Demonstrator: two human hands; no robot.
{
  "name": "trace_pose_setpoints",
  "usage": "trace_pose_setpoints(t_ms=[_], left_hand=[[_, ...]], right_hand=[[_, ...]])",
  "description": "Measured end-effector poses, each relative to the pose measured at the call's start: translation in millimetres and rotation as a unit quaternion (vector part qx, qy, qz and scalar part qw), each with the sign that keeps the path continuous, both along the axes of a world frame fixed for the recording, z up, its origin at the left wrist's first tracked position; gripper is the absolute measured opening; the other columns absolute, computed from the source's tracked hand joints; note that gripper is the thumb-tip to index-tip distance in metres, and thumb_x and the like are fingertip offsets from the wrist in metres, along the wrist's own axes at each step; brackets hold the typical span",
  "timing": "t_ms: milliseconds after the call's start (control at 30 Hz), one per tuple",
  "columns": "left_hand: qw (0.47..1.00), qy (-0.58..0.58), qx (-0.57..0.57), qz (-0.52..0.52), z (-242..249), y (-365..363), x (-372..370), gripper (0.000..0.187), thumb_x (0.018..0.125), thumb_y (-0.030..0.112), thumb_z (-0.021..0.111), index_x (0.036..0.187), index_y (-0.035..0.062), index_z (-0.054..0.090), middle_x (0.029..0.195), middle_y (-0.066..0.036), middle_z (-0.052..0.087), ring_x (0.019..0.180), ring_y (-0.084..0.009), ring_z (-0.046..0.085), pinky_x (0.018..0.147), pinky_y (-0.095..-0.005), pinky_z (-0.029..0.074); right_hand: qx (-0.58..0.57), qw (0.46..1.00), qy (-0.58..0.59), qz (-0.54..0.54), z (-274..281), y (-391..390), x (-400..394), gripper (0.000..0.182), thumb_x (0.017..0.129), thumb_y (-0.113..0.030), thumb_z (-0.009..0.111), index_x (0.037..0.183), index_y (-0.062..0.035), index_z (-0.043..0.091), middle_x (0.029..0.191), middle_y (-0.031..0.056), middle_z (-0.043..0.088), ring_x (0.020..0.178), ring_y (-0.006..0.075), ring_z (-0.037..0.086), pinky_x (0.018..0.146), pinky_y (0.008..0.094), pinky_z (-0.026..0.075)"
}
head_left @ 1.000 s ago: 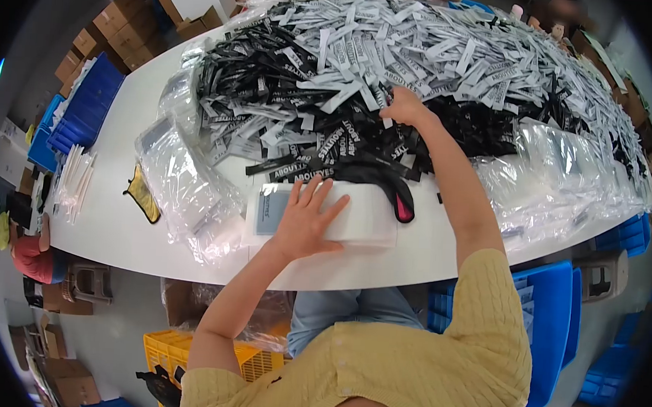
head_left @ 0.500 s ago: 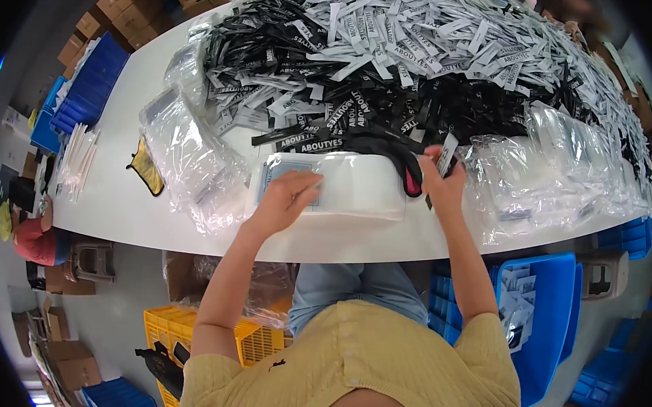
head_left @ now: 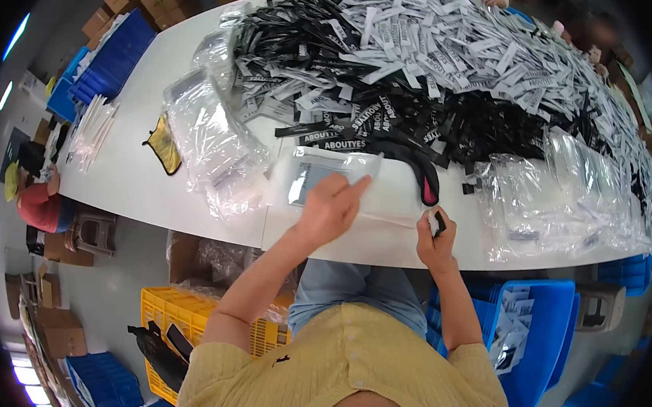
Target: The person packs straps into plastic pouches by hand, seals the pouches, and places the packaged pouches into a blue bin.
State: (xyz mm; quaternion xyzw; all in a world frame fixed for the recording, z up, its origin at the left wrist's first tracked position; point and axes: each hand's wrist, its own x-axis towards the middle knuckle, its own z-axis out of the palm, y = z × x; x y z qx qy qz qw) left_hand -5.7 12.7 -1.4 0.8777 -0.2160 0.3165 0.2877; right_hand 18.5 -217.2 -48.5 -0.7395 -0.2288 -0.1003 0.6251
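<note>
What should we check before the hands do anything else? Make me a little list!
1. Right hand has a grip: ok, its fingers are closed around a black-and-white piece.
2. Left hand at the clear plastic bag: ok, on or just over it.
3. Bag's mouth open: cannot tell.
4. Black band with pink lining well away from the bag: not ok, it's at the bag's corner.
5. Gold, black-edged piece away from both hands: ok.
</note>
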Motion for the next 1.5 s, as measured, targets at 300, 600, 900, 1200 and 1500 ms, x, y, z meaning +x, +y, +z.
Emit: trace_pose_setpoints(t_ms=[300, 600, 900, 1200, 1500], left_hand=[[0.987, -0.082, 0.123, -0.068, 6, -3, -2, 0.041, 0.060, 0.006, 0.061, 0.100, 0.0002, 0.063, 0.069, -0.003, 0.046, 0.066, -0.0197, 0.050, 0.058, -0.0328, 0.043], [0.989, -0.077, 0.093, -0.089, 2, -2, -6, 0.043, 0.064, 0.013, 0.073, 0.104, 0.0000, 0.062, 0.075, -0.006, 0.050, 0.074, -0.0223, 0.055, 0.065, -0.0334, 0.047], [0.777, 0.381, -0.485, -0.126, 3, -16, -1, 0.015, 0.082, 0.003, 0.057, 0.095, -0.0023, 0.062, 0.077, -0.003, 0.064, 0.069, -0.0060, 0.057, 0.061, -0.0247, 0.047], [0.967, 0.189, -0.172, 0.004, -7, -7, 22, 0.017, 0.067, -0.001, 0.064, 0.083, 0.0020, 0.067, 0.070, -0.013, 0.062, 0.061, -0.0189, 0.061, 0.057, -0.0285, 0.047], [0.956, 0.266, -0.122, -0.016, 24, -1, 34, 0.040, 0.066, 0.001, 0.066, 0.105, 0.0105, 0.065, 0.072, -0.011, 0.063, 0.055, -0.0215, 0.058, 0.054, -0.0301, 0.046]], right_hand=[[0.103, 0.944, 0.303, 0.077, 63, 44, 18, 0.025, 0.086, -0.024, 0.062, 0.080, 0.0001, 0.061, 0.053, 0.0009, 0.051, 0.038, 0.0065, 0.041, 0.034, 0.0217, 0.027], [-0.019, 0.950, 0.296, 0.094, 55, 46, 29, 0.020, 0.085, -0.020, 0.064, 0.083, -0.0002, 0.062, 0.055, 0.0013, 0.055, 0.043, 0.0064, 0.048, 0.039, 0.0218, 0.035], [-0.148, 0.984, -0.070, 0.076, 68, 54, 14, 0.018, 0.079, -0.012, 0.068, 0.073, 0.0018, 0.057, 0.059, 0.0134, 0.054, 0.048, 0.0237, 0.048, 0.047, 0.0286, 0.038], [-0.192, 0.961, -0.198, 0.026, 60, 63, 14, 0.014, 0.067, -0.003, 0.063, 0.074, -0.0026, 0.050, 0.065, 0.0150, 0.051, 0.060, 0.0356, 0.055, 0.051, 0.0408, 0.043], [-0.133, 0.982, -0.135, 0.007, 70, 65, 14, 0.019, 0.068, -0.007, 0.069, 0.081, 0.0000, 0.057, 0.068, 0.0168, 0.056, 0.061, 0.0351, 0.057, 0.053, 0.0363, 0.044]])
